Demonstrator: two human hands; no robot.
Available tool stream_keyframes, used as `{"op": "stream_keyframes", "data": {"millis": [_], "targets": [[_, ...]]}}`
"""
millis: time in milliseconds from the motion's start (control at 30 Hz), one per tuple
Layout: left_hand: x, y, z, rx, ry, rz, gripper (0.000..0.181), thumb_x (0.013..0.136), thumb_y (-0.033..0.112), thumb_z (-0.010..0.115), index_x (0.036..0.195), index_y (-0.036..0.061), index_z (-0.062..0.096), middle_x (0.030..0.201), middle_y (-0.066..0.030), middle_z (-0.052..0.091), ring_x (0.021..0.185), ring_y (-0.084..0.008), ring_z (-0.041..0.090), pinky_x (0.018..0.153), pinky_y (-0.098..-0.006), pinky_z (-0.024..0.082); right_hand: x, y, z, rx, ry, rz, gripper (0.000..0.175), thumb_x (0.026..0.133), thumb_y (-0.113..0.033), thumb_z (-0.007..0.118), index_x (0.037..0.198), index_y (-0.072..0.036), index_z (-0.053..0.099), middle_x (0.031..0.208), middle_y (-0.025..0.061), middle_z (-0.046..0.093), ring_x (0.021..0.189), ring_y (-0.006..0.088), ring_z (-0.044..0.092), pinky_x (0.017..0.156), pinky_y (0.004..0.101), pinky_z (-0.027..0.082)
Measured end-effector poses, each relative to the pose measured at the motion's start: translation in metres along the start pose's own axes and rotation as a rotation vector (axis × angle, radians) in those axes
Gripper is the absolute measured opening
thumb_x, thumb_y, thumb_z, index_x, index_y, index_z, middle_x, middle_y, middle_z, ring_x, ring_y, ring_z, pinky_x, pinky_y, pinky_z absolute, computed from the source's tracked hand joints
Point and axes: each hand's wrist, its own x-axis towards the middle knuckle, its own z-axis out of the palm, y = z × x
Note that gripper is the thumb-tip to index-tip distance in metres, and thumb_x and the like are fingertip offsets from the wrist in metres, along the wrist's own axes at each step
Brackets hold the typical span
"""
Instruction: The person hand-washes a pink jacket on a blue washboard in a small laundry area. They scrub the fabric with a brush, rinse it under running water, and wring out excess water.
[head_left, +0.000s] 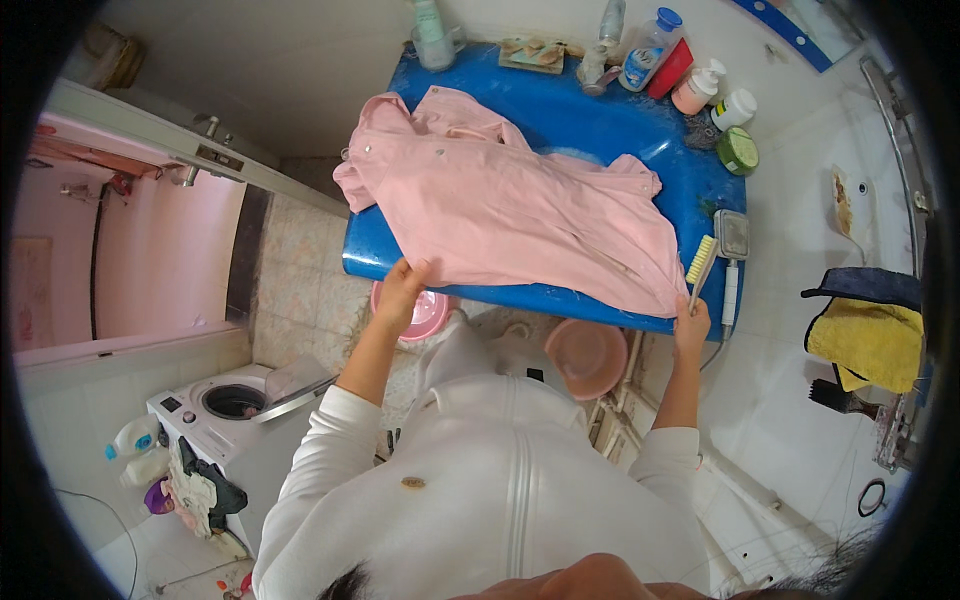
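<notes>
A pink garment with snap buttons (510, 206) lies spread over a blue washbasin counter (360, 244), partly covering the basin. At the counter's near left edge, my left hand (405, 289) pinches the garment's edge between thumb and fingers. My right hand (691, 319) grips the garment's near right corner and also the handle of a scrubbing brush (701, 262), whose pale yellow bristles point up and to the left. Just right of the brush rests a shower head (731, 234) with a white handle. The faucet (596, 71) stands behind the garment.
Bottles (651, 52), a green round jar (738, 150) and a soap dish (531, 56) line the counter's back. Below stand a pink basin (427, 315) and a peach basin (587, 358). A washing machine (240, 420) with its lid raised is at left; a yellow towel (866, 337) hangs at right.
</notes>
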Motion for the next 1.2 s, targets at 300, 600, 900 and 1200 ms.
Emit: {"op": "stream_keyframes", "data": {"millis": [300, 600, 900, 1200], "targets": [[-0.014, -0.009, 0.000, 0.253, -0.151, 0.101, 0.048, 0.080, 0.012, 0.072, 0.122, -0.0015, 0.052, 0.115, -0.0088, 0.061, 0.100, -0.0155, 0.058, 0.088, -0.0294, 0.047, -0.005, -0.003, 0.003, -0.021, 0.042, 0.018, 0.023, 0.086, -0.021, 0.065, 0.097, -0.001, 0.060, 0.069, 0.0013, 0.053, 0.055, 0.0096, 0.048, 0.047, 0.0241, 0.036], [-0.007, -0.003, -0.003, 0.160, -0.007, -0.256, 0.061, 0.085, 0.045, 0.064, 0.110, -0.0095, 0.057, 0.106, -0.0155, 0.063, 0.086, -0.0210, 0.065, 0.077, -0.0303, 0.054, -0.076, -0.122, 0.080, -0.474, -0.087, -0.547, 0.045, 0.089, -0.005, 0.044, 0.133, -0.004, 0.045, 0.110, 0.0244, 0.056, 0.102, 0.0391, 0.055, 0.088, 0.0441, 0.043], [0.011, -0.049, -0.020, 0.446, -0.096, -0.039, 0.055, 0.085, 0.046, 0.063, 0.100, -0.0072, 0.064, 0.099, -0.0135, 0.065, 0.074, -0.0138, 0.062, 0.065, -0.0258, 0.049, -0.129, -0.149, 0.165, -0.860, -0.683, -0.506, 0.051, 0.083, -0.002, 0.043, 0.128, -0.022, 0.055, 0.108, 0.0195, 0.061, 0.099, 0.0351, 0.059, 0.082, 0.0451, 0.047], [0.016, 0.010, -0.011, 0.045, -0.012, -0.240, 0.040, 0.088, 0.040, 0.061, 0.094, -0.0001, 0.063, 0.080, -0.0064, 0.064, 0.067, -0.0157, 0.063, 0.058, -0.0287, 0.053, -0.122, -0.136, 0.147, -0.996, -0.450, -0.561, 0.040, 0.091, -0.021, 0.041, 0.126, -0.008, 0.055, 0.105, 0.0221, 0.064, 0.092, 0.0325, 0.063, 0.077, 0.0418, 0.047]]}}
